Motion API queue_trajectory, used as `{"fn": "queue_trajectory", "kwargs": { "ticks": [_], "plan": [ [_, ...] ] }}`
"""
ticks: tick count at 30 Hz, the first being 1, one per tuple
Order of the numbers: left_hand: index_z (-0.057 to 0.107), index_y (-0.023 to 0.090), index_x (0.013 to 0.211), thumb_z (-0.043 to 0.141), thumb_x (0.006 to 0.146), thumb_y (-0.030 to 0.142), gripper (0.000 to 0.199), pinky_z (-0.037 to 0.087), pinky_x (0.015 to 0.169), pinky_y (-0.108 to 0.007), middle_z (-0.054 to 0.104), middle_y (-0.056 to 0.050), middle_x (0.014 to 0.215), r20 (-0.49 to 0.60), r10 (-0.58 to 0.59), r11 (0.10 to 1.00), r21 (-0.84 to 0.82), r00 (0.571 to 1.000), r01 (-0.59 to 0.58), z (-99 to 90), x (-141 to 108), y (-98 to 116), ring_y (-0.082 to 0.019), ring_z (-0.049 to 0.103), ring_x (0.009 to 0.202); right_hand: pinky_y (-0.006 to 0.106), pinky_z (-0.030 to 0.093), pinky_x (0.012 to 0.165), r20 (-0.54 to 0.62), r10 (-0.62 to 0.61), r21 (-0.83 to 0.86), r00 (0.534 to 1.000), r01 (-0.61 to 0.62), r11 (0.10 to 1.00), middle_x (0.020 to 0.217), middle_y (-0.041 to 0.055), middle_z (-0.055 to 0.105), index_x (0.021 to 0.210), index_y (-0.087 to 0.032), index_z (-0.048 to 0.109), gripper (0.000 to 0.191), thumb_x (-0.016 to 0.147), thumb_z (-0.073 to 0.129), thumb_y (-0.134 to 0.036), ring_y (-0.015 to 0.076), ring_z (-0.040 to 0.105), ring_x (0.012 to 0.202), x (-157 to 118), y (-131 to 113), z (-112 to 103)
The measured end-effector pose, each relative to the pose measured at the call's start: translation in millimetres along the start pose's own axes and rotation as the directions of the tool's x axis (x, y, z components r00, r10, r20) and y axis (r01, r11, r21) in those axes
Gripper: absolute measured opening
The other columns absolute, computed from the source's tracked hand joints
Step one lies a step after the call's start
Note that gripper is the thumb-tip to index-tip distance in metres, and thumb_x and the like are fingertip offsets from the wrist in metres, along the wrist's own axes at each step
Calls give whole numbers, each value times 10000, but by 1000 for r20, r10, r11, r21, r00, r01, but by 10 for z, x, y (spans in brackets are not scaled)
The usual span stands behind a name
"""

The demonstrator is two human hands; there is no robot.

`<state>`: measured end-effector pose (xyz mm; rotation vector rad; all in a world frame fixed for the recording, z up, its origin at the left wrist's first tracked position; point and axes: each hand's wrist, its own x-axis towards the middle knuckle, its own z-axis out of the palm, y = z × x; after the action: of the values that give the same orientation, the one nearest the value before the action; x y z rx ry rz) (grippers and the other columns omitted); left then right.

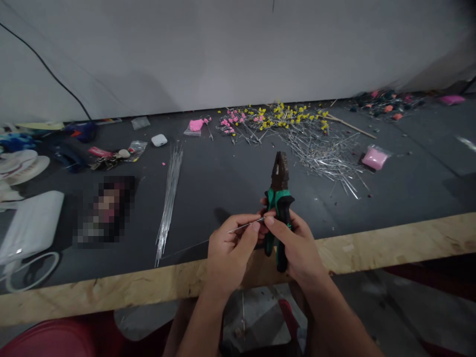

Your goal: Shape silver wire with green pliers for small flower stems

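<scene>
My left hand [232, 245] pinches a thin metal wire [240, 228] between thumb and fingers, near the table's front edge. Close against it, my right hand [297, 240] has its thumb and a fingertip on the wire's twisted end. Green and black pliers [279, 198] rest in my right hand, jaws pointing away from me; whether the jaws are fully closed is hard to tell. A bundle of straight wires [170, 198] lies to the left of my hands. Beyond the pliers, loose wires [323, 156] are heaped beside wire stems with yellow tips [290, 116] and pink tips [232, 119].
A white earphone case [159, 140], keys [107, 159] and a white device [35, 225] with a cable occupy the left side. Bags of pink material [195, 125] [375, 157] lie farther back. The wooden table edge [148, 287] runs across the front.
</scene>
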<state>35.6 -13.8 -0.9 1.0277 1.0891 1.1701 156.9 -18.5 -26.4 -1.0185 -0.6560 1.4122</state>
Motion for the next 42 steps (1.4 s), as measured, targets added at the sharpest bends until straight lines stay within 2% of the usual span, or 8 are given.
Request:
{"fn": "queue_trajectory", "kwargs": {
  "ticks": [23,29,34,39,42],
  "plan": [
    [717,187,835,650,808,211,76,550,623,-158,721,5,701,-13,-33,999,-11,999,33,-11,9,34,-81,665,650,248,483,723,26,26,25,999,-26,999,1026,6,651,804,-242,702,72,755,726,-289,120,584,805,-7,-31,12],
    [723,180,886,669,796,251,126,566,654,-212,724,-21,728,24,-50,996,-74,998,52,-47,3,-28,-108,671,671,253,510,643,72,63,70,995,-68,995,840,-13,658,887,-252,694,144,750,727,-286,108,577,659,-40,-75,14],
    [727,183,883,676,783,237,125,571,676,-236,728,-29,721,29,-50,997,-64,998,51,-55,8,-4,-123,676,682,277,518,729,27,55,-1,998,-55,998,1077,22,660,857,-239,702,156,724,743,-309,140,614,798,-39,-80,6],
    [721,190,870,679,780,253,118,559,700,-232,733,-31,801,33,-35,999,-19,999,36,-63,17,-13,-121,672,722,282,519,721,43,49,-45,998,-47,998,911,6,672,884,-256,702,167,730,737,-310,138,618,759,-30,-84,8],
    [714,203,870,681,784,250,103,544,731,-214,732,-23,879,38,-4,1000,-29,999,5,-57,21,-30,-110,662,779,288,501,796,27,12,-109,1000,-9,994,1016,5,673,830,-257,702,113,734,733,-306,149,621,864,-36,-80,18]
  ]
}}
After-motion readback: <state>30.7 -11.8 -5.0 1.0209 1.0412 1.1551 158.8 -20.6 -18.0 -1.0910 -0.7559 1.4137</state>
